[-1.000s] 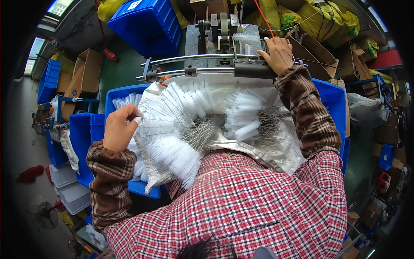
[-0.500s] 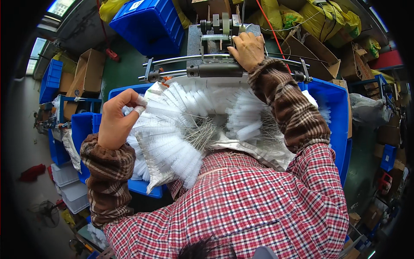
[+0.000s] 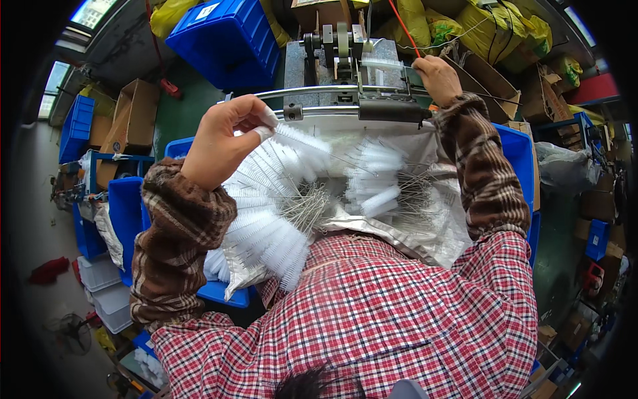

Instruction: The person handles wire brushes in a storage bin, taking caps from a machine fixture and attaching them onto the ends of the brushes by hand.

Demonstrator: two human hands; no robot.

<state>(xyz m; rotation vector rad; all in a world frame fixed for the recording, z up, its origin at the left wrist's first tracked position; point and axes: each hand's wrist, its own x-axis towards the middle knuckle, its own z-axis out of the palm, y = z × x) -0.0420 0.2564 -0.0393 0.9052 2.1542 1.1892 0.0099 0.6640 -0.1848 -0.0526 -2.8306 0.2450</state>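
My left hand (image 3: 222,136), with white tape on its fingertips, pinches the tip of a white-bristled tube brush (image 3: 302,141). The brush's wire stem points right over the lap. Beyond the metal rail, my right hand (image 3: 440,80) has its fingers closed at the end of another tube brush (image 3: 384,63). That brush lies sideways beside the small machine (image 3: 342,50); the exact grip on its wire is hard to see. Below my hands, a fanned heap of white brushes (image 3: 266,233) and a second bunch (image 3: 375,176) lie on a pale woven sack (image 3: 435,233).
A rail with a dark roller (image 3: 392,110) crosses in front of the machine. Blue bins (image 3: 515,149) flank the lap, and a large blue crate (image 3: 229,43) stands far left. Cardboard boxes (image 3: 136,116) and yellow sacks (image 3: 488,33) line the back.
My left hand has moved right and away from me, drawing a brush from the heap. My right hand has shifted right from the machine, and a brush now lies beside it. The rail's roller has slid right.
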